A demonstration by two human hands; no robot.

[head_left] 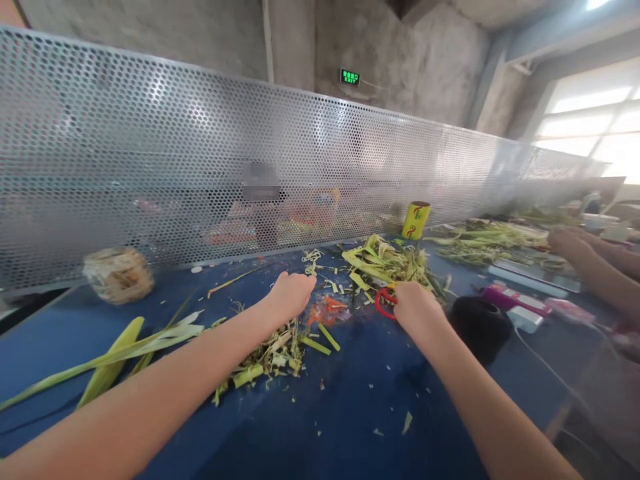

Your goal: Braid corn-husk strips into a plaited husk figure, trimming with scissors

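Note:
My left hand (289, 295) is curled into a loose fist over a heap of cut green leaf scraps (270, 357) on the blue table (350, 413); what is in it, if anything, is hidden. My right hand (415, 305) is closed on red-handled scissors (384, 301), beside a pile of yellow-green leaf strips (387, 263). Small orange bits (327, 310) lie between the two hands.
Long green leaves (125, 347) lie at the left. A woven basket (119, 273) stands at the back left, a yellow cylinder (416, 220) by the perforated metal screen (200, 167). A black round object (480, 323) sits right of my wrist. Another person's arms (595, 257) work at the right.

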